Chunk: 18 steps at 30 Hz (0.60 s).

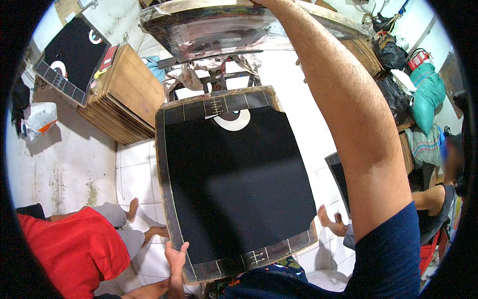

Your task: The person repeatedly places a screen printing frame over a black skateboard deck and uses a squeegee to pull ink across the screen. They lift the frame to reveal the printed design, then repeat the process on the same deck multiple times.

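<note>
Black fabric panel point(234, 164) w/ pale half-ring print lies flat on the marked board point(204, 269) right in front, L hand point(175, 256) gripping that board's near-L corner, thumb on top, R hand point(265, 2) up at the big screen frame point(219, 37), mostly cut off, so can't tell its grip. Prob a lining-up or frame-handling step; next move calls for steady board, flat panel & tilted frame under control. Around: wooden board stack point(132, 89) far L, co-worker in red point(79, 251) close L, bare feet point(333, 224) R; frame looms over far end, R forearm point(356, 99) blocks some view
</note>
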Each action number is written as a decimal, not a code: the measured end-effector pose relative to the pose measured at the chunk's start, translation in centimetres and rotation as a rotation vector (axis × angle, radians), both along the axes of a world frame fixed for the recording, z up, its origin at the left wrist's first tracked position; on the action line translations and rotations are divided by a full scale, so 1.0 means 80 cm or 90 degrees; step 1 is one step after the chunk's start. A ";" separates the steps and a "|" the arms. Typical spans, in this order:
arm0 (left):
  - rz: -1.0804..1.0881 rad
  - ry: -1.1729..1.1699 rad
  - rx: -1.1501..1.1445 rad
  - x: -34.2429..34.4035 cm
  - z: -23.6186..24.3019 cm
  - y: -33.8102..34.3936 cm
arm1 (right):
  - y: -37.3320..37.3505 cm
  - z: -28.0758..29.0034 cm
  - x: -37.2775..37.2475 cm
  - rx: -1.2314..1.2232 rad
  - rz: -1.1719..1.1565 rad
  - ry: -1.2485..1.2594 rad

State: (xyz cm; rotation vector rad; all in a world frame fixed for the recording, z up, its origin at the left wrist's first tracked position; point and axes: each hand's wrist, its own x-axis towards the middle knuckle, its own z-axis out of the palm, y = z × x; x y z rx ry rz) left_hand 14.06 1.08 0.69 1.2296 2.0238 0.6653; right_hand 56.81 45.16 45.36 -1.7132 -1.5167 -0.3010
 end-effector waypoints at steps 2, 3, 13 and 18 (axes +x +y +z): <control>0.018 -0.008 0.023 -0.004 -0.009 0.007 | 0.008 0.002 0.002 0.005 0.008 -0.014; 0.022 0.035 -0.010 -0.006 -0.016 0.008 | 0.012 0.001 0.004 0.008 0.005 -0.022; -0.024 0.288 0.106 0.028 -0.006 0.067 | -0.027 -0.070 0.004 0.072 0.018 -0.035; -0.067 -0.432 0.231 0.165 0.147 0.227 | -0.115 -0.171 0.004 0.125 0.109 -0.041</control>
